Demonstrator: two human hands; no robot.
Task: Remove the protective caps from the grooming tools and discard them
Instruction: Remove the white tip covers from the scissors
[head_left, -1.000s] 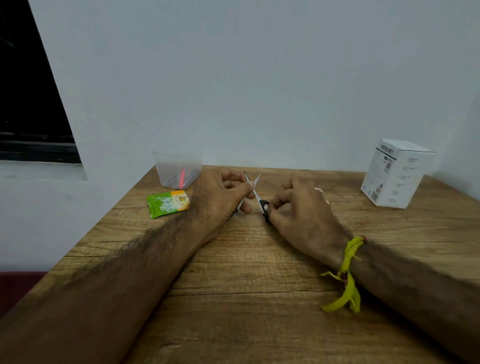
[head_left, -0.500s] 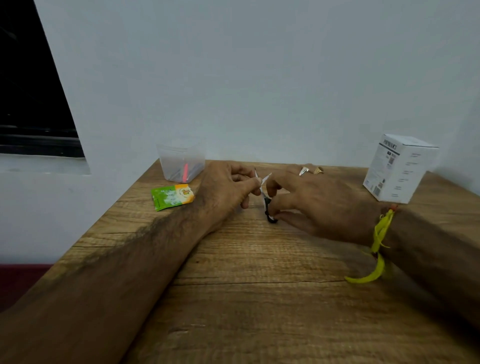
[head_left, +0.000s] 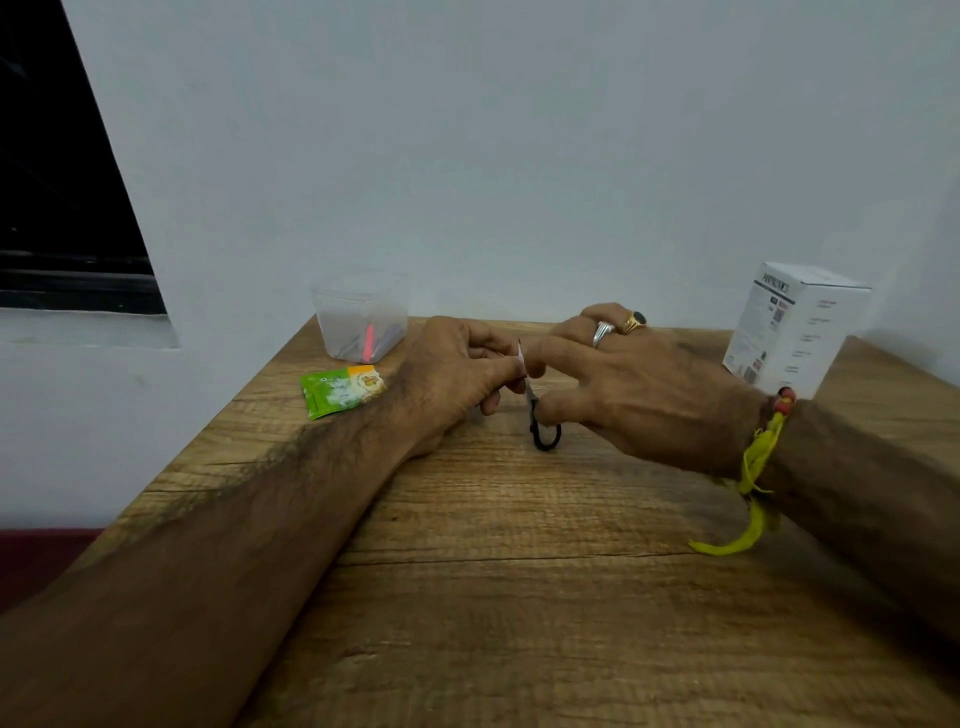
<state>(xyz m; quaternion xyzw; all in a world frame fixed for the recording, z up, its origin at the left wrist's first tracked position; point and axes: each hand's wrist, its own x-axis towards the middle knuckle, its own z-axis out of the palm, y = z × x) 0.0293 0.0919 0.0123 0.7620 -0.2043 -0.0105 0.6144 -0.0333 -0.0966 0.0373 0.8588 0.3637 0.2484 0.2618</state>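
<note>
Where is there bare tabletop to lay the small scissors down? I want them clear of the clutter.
Bare wood lies between the two forearms on the table, and between the right hand and the white box. It is crowded at the far left, around the clear container, green sachet and left hand.

Most of the open room is the near half of the desk (head_left: 519, 597), just bare wood between the two forearms. Both hands sit together mid-desk, the left hand (head_left: 457, 379) and right hand (head_left: 639, 395) meeting around the small scissors (head_left: 540, 426), so that middle lane is blocked. Back left corner is crowded: a clear plastic container (head_left: 358, 322) right by the wall, with a green sachet (head_left: 343, 389) lying just in front of it. Back right has a white box (head_left: 795, 327) standing upright near the wall. There's a gap along the back edge between container and box, behind the hands.
</note>
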